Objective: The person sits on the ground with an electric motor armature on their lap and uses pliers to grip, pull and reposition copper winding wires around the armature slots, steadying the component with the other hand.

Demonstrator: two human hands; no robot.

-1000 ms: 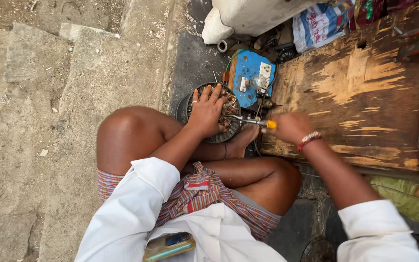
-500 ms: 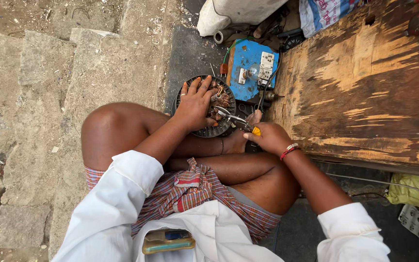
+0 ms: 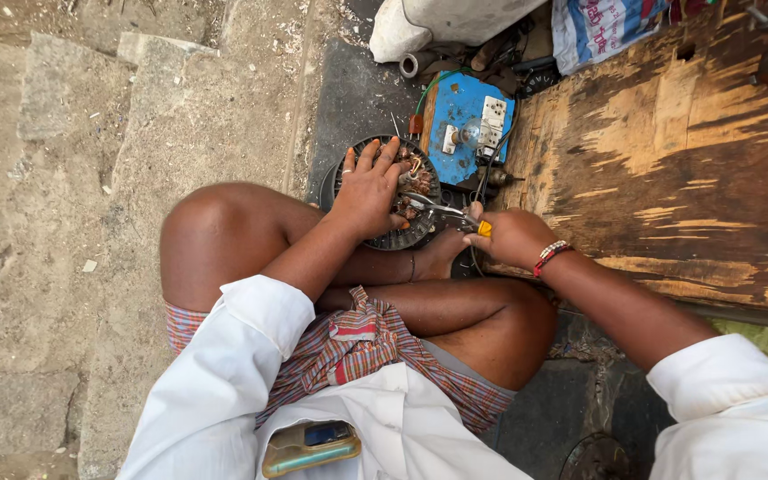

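I sit cross-legged on the ground. My left hand (image 3: 369,191) presses flat on a round dark motor stator (image 3: 417,233) with copper windings showing at its right side. My right hand (image 3: 510,236) grips pliers (image 3: 442,211) with yellow handles, the metal jaws reaching into the windings just right of my left hand. A beaded bracelet sits on my right wrist. My foot rests under the stator's right edge.
A blue board (image 3: 455,124) with a white socket and a bulb lies just beyond the stator. A worn wooden board (image 3: 686,151) is to the right, a white sack (image 3: 455,22) at the top, stone slabs (image 3: 91,178) to the left.
The view has shifted slightly. My left hand stays on the stator, and my right hand with the pliers stays at the windings, moved only a little.
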